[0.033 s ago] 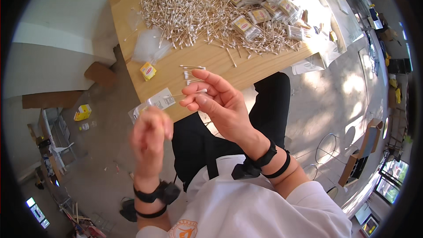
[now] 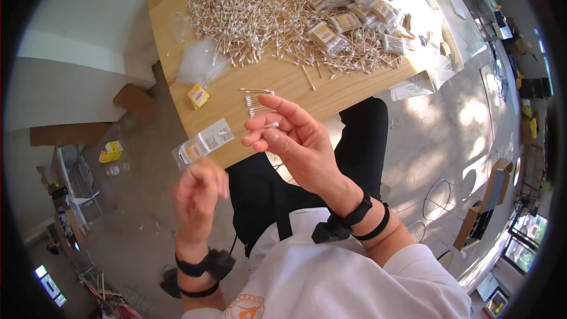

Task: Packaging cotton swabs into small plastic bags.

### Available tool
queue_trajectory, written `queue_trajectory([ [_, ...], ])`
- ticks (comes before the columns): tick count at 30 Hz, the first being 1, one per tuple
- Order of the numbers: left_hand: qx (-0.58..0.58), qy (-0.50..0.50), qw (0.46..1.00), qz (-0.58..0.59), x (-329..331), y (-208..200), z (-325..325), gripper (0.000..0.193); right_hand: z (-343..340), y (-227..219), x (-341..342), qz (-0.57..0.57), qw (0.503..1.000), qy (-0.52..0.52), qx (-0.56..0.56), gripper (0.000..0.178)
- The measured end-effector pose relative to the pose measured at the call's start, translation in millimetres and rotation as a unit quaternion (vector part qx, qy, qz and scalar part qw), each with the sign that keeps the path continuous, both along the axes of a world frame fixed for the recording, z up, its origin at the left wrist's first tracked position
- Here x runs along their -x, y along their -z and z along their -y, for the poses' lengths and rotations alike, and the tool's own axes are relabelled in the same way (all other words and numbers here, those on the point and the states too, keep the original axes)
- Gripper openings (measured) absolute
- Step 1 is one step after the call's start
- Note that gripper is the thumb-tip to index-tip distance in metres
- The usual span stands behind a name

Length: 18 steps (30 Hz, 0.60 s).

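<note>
My right hand (image 2: 301,142) is raised near the front edge of the table and pinches a cotton swab (image 2: 271,125) between thumb and fingers. Below and to its left, my left hand (image 2: 201,192) is half curled and smeared by motion; whether it holds anything cannot be made out. Just beyond the left hand lies a clear plastic bag (image 2: 204,142) with a printed insert, at the table corner. A short row of cotton swabs (image 2: 253,101) lies behind my right fingers, partly hidden. To the left of the row sits a small stack of yellow cards (image 2: 198,95).
A large heap of loose cotton swabs (image 2: 254,12) covers the back of the wooden table (image 2: 236,82). Filled swab packs (image 2: 328,36) are piled at its right. Empty-looking clear bags (image 2: 201,62) lie at the left. My black-trousered legs (image 2: 366,136) are below the front edge.
My left hand has drawn slightly down and away from the plastic bag, uncovering more of it. My right hand keeps its pinch on the cotton swab, nearly still.
</note>
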<state>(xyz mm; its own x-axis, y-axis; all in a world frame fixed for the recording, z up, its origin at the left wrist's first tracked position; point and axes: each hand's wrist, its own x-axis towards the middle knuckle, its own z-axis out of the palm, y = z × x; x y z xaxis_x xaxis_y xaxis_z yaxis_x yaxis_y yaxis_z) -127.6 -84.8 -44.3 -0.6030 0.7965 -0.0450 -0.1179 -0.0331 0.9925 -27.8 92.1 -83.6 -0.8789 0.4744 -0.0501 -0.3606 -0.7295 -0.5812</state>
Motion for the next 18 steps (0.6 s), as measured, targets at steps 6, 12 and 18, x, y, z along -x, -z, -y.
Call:
queue_trajectory([
  [6, 0.438, 0.132, 0.73, -0.507, -20.1, 92.1, 169.7, 0.02, 5.0, -23.6, -20.6, -0.031, 0.995, -0.091, 0.025, 0.051],
  [12, 0.157, -0.144, 0.948, -0.238, -46.9, -21.6, 56.5, 0.03, 20.4, -37.2, -30.0, 0.023, 0.991, -0.104, -0.077, 0.052],
  [18, 0.089, -0.053, 0.993, -0.054, -62.1, -33.7, 21.8, 0.035, 32.0, -52.3, -36.5, 0.045, 0.987, -0.101, -0.12, 0.058],
])
